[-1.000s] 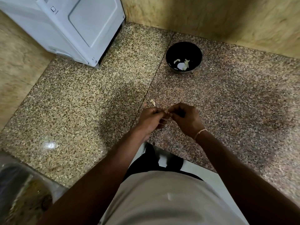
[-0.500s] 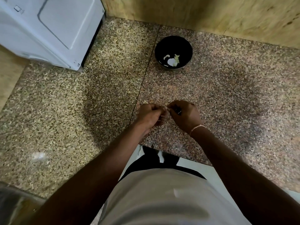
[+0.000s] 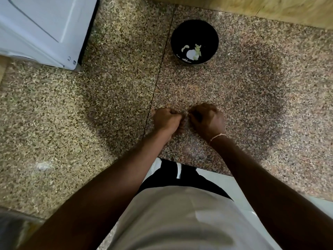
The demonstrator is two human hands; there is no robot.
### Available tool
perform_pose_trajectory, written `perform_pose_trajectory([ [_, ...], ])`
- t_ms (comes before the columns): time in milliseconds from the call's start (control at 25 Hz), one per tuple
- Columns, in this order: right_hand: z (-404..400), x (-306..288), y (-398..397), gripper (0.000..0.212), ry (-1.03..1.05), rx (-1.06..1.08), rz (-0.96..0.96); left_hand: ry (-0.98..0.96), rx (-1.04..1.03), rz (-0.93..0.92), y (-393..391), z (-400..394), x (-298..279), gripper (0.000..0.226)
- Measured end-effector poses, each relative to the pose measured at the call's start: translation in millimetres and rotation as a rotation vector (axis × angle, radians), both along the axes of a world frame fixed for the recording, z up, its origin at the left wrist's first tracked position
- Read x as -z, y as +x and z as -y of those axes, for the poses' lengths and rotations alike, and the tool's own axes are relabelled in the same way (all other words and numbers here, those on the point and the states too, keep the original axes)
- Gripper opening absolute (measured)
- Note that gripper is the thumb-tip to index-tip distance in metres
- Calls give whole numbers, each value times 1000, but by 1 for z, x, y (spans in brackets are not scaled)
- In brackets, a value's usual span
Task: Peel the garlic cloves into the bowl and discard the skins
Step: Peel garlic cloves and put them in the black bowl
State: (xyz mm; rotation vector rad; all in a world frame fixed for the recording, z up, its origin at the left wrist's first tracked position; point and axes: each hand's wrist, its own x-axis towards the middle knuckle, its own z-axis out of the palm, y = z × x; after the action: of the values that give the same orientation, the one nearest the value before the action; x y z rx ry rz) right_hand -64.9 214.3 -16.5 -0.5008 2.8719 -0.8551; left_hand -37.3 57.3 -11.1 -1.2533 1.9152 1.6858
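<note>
Shifted nearer in view since a moment ago: bowl (image 3: 194, 41) and white appliance (image 3: 43, 27), with hands at much the same spot on the granite counter (image 3: 72, 114). Left hand (image 3: 167, 120) and right hand (image 3: 207, 120) both curled, fingertips meeting over something small and pale between them, too blurred to name. Thin band (image 3: 217, 136) on the right wrist. Black bowl far from the hands, well apart, near the wooden wall (image 3: 270, 8), holding a few pale garlic pieces (image 3: 191, 52). Appliance at far left.
</note>
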Motion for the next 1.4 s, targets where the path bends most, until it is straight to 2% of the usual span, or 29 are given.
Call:
perform_pose_trajectory([
  [360, 6, -4, 2, 21, 96, -90, -32, 27, 2, 9, -1, 3, 5, 16],
  [800, 6, -9, -5, 19, 120, -179, -50, 101, -8, 28, -6, 7, 11, 17],
  [960, 5, -11, -7, 21, 113, -194, -19, 99, -26, 37, -7, 6, 14, 16],
  [1400, 7, -14, -4, 18, 159, -210, -100, 55, -32, 67, -9, 4, 10, 15],
])
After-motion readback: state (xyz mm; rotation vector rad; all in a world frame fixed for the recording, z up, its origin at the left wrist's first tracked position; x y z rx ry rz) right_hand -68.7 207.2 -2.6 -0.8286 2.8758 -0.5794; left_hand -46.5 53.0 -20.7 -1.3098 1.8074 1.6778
